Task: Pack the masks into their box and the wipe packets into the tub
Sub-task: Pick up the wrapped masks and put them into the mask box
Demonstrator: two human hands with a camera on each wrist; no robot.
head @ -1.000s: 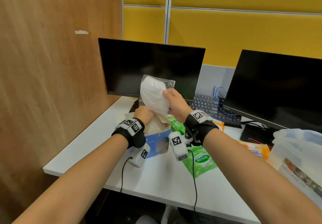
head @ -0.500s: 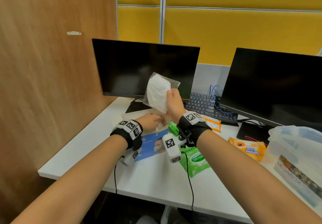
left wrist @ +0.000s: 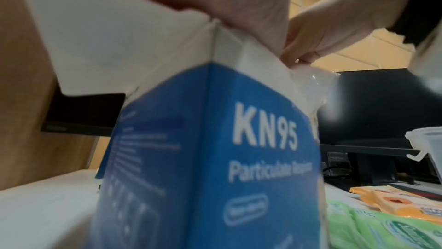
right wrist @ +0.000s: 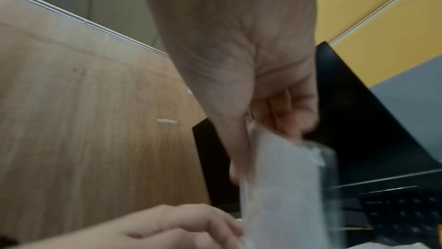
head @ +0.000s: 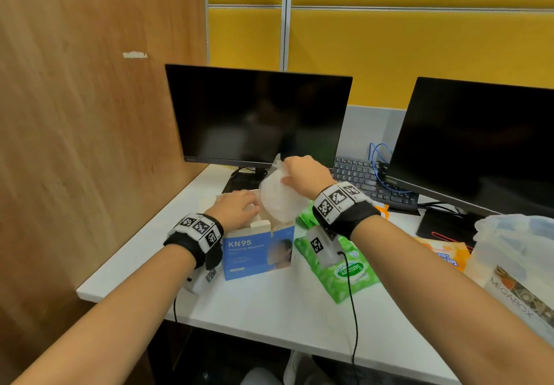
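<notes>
A blue KN95 mask box [head: 257, 252] stands upright on the white desk [head: 269, 309] with its top flaps open. My left hand [head: 236, 207] rests on the box's top at the left side, fingers nearly straight. My right hand [head: 302, 174] pinches the upper edge of a white mask in a clear bag [head: 275, 201], whose lower end sits in the box's opening. The left wrist view shows the box [left wrist: 215, 158] close up, with the bagged mask [left wrist: 311, 90] at its mouth. Green wipe packets [head: 344, 270] and an orange one [head: 446, 255] lie to the right of the box.
A translucent plastic tub [head: 515, 249] stands at the right edge of the desk. Two dark monitors [head: 257, 114] [head: 479, 138] and a keyboard [head: 368, 180] line the back. A wooden partition [head: 90, 114] closes off the left side.
My right hand has brought the bagged mask down from in front of the monitor to the box's opening. My left hand stays on the box top.
</notes>
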